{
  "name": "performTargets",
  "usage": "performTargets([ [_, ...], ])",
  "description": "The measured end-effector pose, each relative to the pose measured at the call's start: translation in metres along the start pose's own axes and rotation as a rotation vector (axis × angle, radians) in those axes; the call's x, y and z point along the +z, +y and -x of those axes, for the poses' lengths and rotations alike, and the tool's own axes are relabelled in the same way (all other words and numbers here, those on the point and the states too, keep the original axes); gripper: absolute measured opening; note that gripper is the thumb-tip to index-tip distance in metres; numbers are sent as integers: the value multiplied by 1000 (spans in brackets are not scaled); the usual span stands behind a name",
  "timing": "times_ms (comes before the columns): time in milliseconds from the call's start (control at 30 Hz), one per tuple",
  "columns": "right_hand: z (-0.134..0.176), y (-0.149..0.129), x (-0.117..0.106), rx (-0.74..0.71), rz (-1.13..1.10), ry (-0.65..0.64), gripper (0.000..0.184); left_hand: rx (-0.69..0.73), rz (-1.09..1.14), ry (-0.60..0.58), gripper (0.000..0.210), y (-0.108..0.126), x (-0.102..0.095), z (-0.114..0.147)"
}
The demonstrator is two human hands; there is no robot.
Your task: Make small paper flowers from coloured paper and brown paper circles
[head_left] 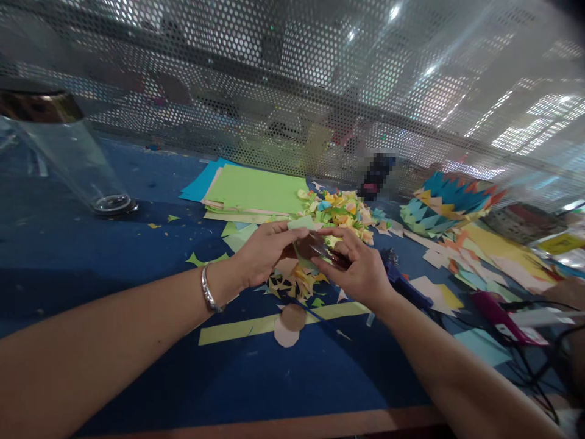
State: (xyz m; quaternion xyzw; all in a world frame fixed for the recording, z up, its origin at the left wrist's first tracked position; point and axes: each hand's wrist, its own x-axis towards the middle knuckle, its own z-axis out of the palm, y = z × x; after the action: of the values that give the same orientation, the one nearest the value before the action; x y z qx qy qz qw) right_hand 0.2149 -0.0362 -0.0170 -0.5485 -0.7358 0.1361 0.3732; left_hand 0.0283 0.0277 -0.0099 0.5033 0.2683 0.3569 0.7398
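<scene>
My left hand (267, 247) is closed on a small piece of paper (302, 223), pale green on its upper part. Scissors (326, 249) are in my right hand (359, 262), their blades up against the paper; whether they stand apart is too blurred to tell. Below both hands lies a heap of paper scraps (297, 285). Nearer to me, two round paper discs (287, 337) overlap on a yellow-green paper strip (228, 332). Just behind my hands rises a pile of small cut and curled paper pieces (345, 207).
Green and blue paper sheets (260, 186) are stacked behind. A clear bottle (68, 146) stands at left. On the right are a blue glue gun (406, 283), a paper-petal bowl shape (448, 204), a magenta device (503, 317) and cables. A perforated metal panel (274, 79) closes off the back.
</scene>
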Motion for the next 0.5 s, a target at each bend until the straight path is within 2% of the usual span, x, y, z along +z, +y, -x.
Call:
performTargets([
  [200, 1, 6, -3, -3, -35, -82, 46, -131, -207, 36, 36, -1, -11, -3],
  [400, 1, 3, -10, -8, 29, -189, 50, -132, -208, -94, 29, -1, -23, -7],
  [500, 2, 2, -14, -12, 71, -214, 54, -156, -199, -115, 29, 1, -23, -7],
])
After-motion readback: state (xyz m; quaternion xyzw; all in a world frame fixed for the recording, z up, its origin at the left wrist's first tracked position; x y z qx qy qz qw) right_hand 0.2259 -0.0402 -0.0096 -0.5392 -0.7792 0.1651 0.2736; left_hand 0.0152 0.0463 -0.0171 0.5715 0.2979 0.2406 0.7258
